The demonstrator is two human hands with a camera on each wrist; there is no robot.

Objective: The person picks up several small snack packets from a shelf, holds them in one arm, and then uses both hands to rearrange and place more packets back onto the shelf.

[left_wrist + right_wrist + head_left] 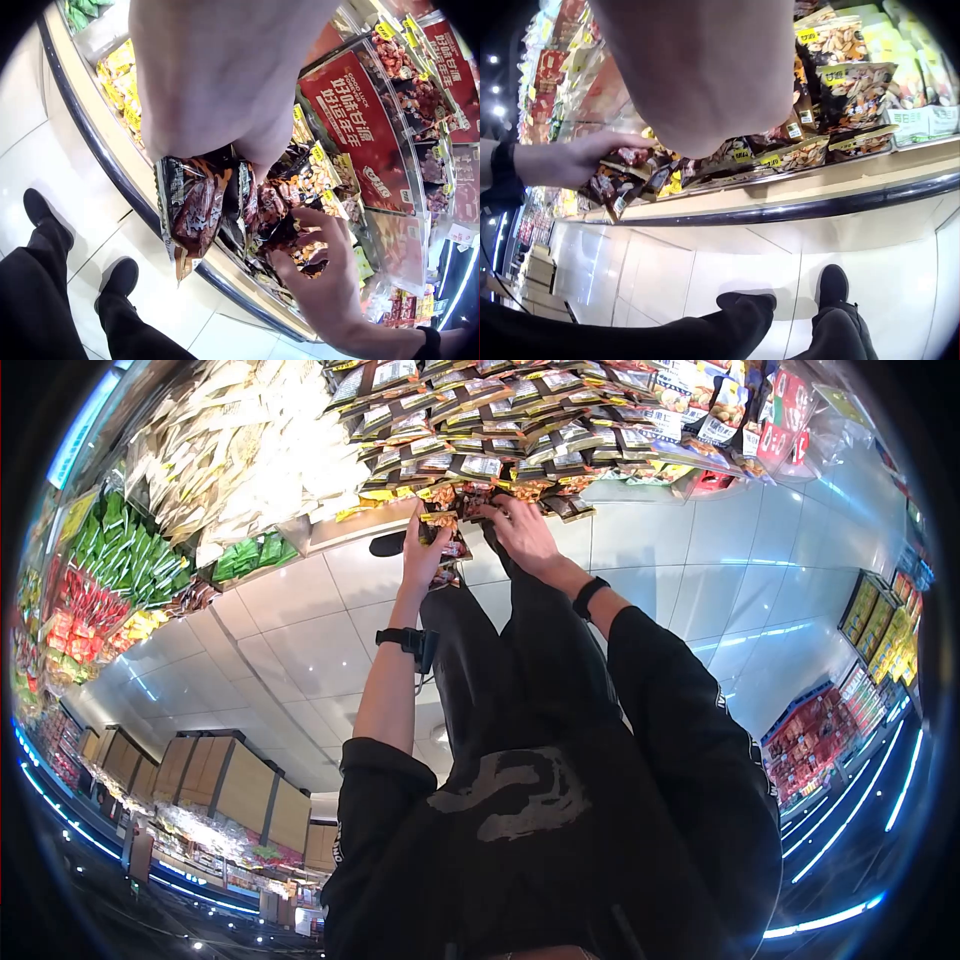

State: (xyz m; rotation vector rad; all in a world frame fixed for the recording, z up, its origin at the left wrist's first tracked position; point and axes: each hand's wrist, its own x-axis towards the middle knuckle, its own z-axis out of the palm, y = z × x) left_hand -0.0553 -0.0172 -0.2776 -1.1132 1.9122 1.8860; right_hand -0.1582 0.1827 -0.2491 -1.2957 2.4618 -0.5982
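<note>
My left hand (424, 556) grips dark snack packets at the front edge of the shelf. In the left wrist view, a dark brown packet (196, 206) hangs below the near hand (214, 82), tilted over the rim. The right wrist view shows the left hand (581, 159) with its thumb over the bunched packets. My right hand (527, 538) reaches into the packets just right of the left one. Its thumb and fingers (324, 274) are curved with a gap between them, beside nut packets (311, 184). In its own wrist view the right hand (705, 75) hides its fingertips.
Rows of dark packets (470, 425) fill the sloping display, with pale packets (240, 450) left and green ones (125, 540) further left. A dark rail (780, 214) runs along the shelf front. Red signs (358, 124) stand behind. Tiled floor (650, 550) lies below.
</note>
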